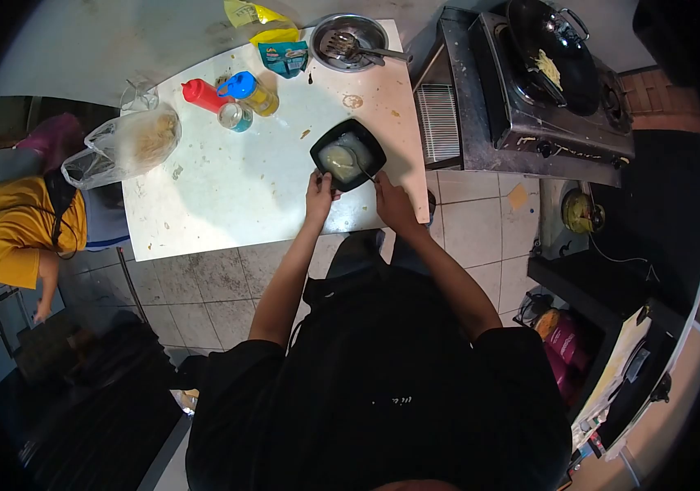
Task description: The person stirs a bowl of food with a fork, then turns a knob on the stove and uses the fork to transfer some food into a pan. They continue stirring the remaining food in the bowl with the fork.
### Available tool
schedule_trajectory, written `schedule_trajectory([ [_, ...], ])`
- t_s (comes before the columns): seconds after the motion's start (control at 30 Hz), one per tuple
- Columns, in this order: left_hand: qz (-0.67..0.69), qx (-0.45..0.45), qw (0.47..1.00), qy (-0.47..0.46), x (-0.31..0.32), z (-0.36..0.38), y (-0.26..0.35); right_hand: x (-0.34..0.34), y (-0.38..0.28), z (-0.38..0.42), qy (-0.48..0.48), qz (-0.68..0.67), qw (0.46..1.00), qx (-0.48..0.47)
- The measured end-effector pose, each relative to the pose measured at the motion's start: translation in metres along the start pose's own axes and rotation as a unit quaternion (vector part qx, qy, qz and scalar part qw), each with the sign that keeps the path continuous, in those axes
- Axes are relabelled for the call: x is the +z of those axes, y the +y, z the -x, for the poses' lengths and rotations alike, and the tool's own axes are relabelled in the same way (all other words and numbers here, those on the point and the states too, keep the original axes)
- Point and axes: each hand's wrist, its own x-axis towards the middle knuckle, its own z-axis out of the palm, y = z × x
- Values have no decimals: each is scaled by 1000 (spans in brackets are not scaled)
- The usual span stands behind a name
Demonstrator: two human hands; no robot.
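A black square bowl (373, 141) is over the right part of the white table, with a pale, whitish mixture (338, 159) inside. My left hand (320, 196) grips the near-left edge of the bowl, thumb at the rim. In my right hand (392, 199) is the thin handle of a spoon (362, 168), which dips into the mixture. The fingers of the right hand are closed round the handle beside the bowl's near-right corner. What the spoon's head looks like is partly hidden by the mixture.
On the white table (235, 196) stand a red squeeze bottle (201, 95), a blue-capped jar (256, 94), a can (235, 117), a plastic bag (133, 147), a teal pouch (283, 58) and a metal bowl (348, 33) with utensils. A stove holds a wok (579, 69). Another person (27, 225) is at left.
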Motion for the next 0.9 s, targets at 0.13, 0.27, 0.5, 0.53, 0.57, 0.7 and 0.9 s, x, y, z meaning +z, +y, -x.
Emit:
schedule_trajectory([
  [0.13,33,34,998,36,-6,13,2,0,-11,7,-27,-13,1000,3],
  [0.27,14,85,996,20,-9,25,6,5,-13,14,-21,-26,999,3],
  [0.5,-17,105,994,-2,-7,30,10,-5,-14,17,-42,153,987,-11],
  [0.53,-18,119,993,-6,-7,29,10,-14,-21,17,-43,153,987,-13],
  [0.57,-17,119,993,-5,-7,29,10,-25,-27,17,-38,199,979,-36],
  [0.7,-12,111,994,8,-2,26,12,-57,-36,7,-16,293,952,-87],
  [0.9,-19,88,996,-1,-1,14,-4,-64,-8,-28,-8,330,929,-169],
])
